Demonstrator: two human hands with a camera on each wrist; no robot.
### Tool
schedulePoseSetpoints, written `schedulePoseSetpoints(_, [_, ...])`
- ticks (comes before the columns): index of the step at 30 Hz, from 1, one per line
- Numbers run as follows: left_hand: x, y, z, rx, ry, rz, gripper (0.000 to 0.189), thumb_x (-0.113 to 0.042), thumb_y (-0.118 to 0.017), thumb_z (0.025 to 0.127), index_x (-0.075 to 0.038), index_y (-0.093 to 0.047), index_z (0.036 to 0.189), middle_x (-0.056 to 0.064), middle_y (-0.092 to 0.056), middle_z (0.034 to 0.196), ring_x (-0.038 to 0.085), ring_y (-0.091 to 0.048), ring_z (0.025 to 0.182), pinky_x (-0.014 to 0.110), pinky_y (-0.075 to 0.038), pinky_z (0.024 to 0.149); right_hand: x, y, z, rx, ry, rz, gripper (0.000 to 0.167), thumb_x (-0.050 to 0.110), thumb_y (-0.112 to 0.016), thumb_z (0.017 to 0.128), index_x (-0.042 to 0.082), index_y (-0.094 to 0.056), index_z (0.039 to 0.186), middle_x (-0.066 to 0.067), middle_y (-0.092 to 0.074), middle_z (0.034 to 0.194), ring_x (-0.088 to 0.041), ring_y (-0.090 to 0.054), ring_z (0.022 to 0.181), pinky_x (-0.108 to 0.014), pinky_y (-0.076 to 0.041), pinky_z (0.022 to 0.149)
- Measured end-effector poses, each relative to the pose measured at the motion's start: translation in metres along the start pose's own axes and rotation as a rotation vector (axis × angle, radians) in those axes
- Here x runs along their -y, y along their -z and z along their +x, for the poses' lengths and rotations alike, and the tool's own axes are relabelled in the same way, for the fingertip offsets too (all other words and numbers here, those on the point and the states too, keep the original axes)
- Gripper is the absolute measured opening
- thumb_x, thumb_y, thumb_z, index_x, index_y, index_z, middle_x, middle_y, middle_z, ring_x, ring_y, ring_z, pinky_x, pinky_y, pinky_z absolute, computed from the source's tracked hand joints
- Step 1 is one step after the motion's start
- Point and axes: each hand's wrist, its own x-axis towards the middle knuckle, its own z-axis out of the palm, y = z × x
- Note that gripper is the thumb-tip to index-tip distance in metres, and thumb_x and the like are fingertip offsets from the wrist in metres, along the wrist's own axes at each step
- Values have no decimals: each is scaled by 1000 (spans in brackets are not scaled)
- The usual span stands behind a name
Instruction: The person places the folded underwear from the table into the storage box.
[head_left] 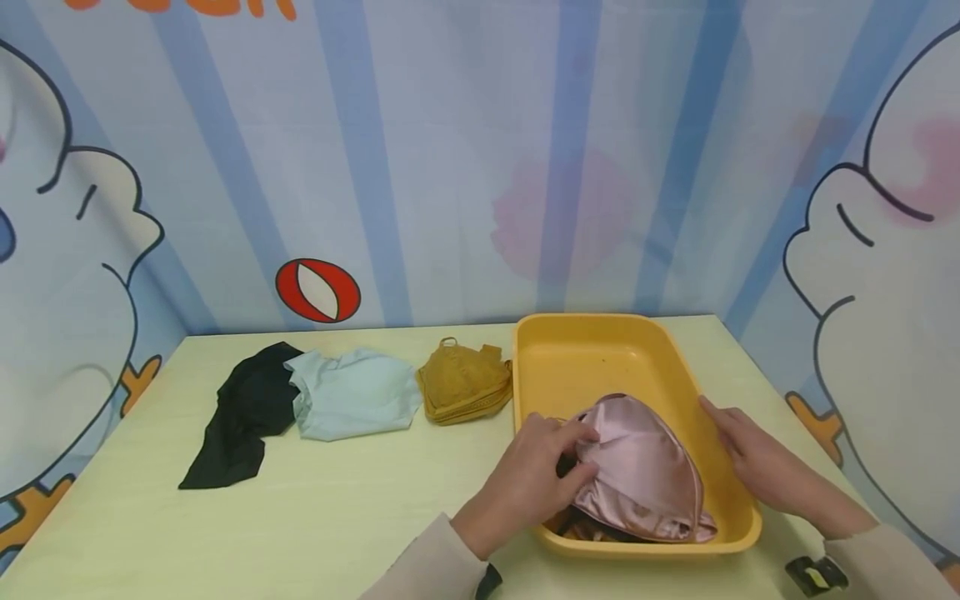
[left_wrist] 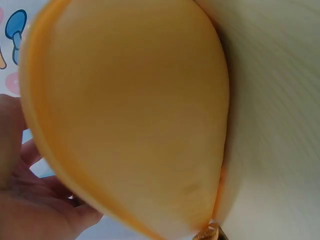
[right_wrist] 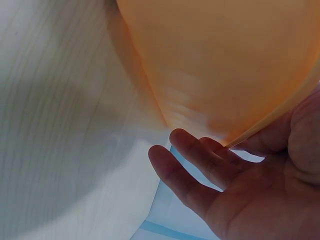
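A shiny pink satin bra (head_left: 637,467) lies in the near half of a yellow plastic tub (head_left: 600,333), its rounded cup facing up. My left hand (head_left: 536,467) reaches over the tub's left rim and pinches the bra's left edge between thumb and fingers. Some dark, brownish fabric (head_left: 588,529) peeks out beneath it. On the opposite side, my right hand (head_left: 772,467) holds the tub's right rim, with several fingers (right_wrist: 187,175) along the outside. The left wrist view shows the left hand (left_wrist: 35,200) at the rim, but the bra is mostly hidden there.
Left of the tub, a mustard-yellow bra (head_left: 463,383), a folded pale mint garment (head_left: 356,396) and a crumpled black garment (head_left: 255,408) lie in a row on the pale table (head_left: 337,508). Behind them rises a blue-striped printed backdrop (head_left: 465,167), with similar panels at both sides.
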Motion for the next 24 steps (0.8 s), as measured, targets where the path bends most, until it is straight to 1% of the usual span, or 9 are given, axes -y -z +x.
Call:
schedulePoseSetpoints(5, [9, 12, -5, -42, 19, -2, 26, -30, -61, 93, -19, -63, 116, -7, -53, 82, 10, -41, 78, 21, -35, 66, 0, -1, 0, 7, -5, 0, 42, -5, -35, 98, -14, -31, 139, -25, -49, 113, -38, -52, 104, -53, -42, 85])
schedulePoseSetpoints(8, [17, 21, -8, -79, 26, -21, 25, -27, -61, 93, -17, -62, 116, -4, -55, 85, 12, -43, 81, 25, -38, 68, 0, 0, 0, 13, -9, 4, 42, -5, -35, 98, -14, -30, 139, -26, -49, 114, -40, -52, 105, -54, -42, 86])
schedulePoseSetpoints(10, [23, 29, -12, -103, 47, -36, 25, -25, -62, 93, -16, -62, 116, -2, -57, 87, 14, -45, 85, 28, -40, 72, 0, 0, 1, 19, -12, 7, 42, -5, -35, 99, -14, -30, 139, -26, -49, 114, -41, -51, 106, -55, -41, 86])
schedulePoseSetpoints(11, [27, 33, -14, -117, 55, -37, 24, -25, -62, 93, -15, -62, 115, -1, -57, 87, 15, -46, 86, 31, -41, 77, 0, 0, 1, 23, -15, 9, 42, -5, -34, 99, -14, -29, 140, -27, -49, 115, -42, -51, 106, -55, -41, 87])
schedulePoseSetpoints(15, [45, 49, -24, -182, 85, -19, 20, -20, -63, 92, -12, -63, 110, -2, -59, 88, 16, -50, 89, 36, -42, 82, 1, 1, 1, 36, -26, 11, 43, -5, -34, 99, -14, -28, 140, -29, -48, 117, -44, -49, 108, -57, -40, 88])
schedulePoseSetpoints(17, [56, 58, -29, -215, 99, -4, 18, -17, -65, 90, -11, -64, 107, -3, -60, 88, 16, -51, 87, 37, -42, 81, 1, 2, 1, 42, -30, 11, 44, -6, -35, 98, -13, -28, 141, -29, -47, 119, -44, -49, 109, -56, -40, 89])
schedulePoseSetpoints(18, [61, 63, -31, -230, 108, 5, 17, -16, -65, 90, -11, -65, 106, -4, -60, 87, 16, -51, 86, 35, -42, 75, 1, 2, 1, 44, -27, 13, 44, -6, -35, 98, -13, -28, 141, -30, -47, 119, -44, -49, 109, -56, -41, 88])
schedulePoseSetpoints(21, [76, 79, -40, -261, 159, 28, 16, -13, -67, 88, -11, -65, 103, -6, -58, 83, 16, -49, 82, 33, -41, 71, -1, 5, 1, 56, -24, 32, 45, -5, -37, 98, -12, -28, 141, -33, -46, 122, -47, -47, 111, -57, -41, 88])
schedulePoseSetpoints(24, [89, 96, -49, -263, 239, 43, 15, -13, -66, 88, -11, -65, 103, -6, -56, 81, 16, -46, 81, 32, -41, 69, -3, 8, 2, 70, -30, 62, 45, -2, -38, 99, -11, -28, 142, -35, -42, 128, -49, -44, 115, -57, -41, 88])
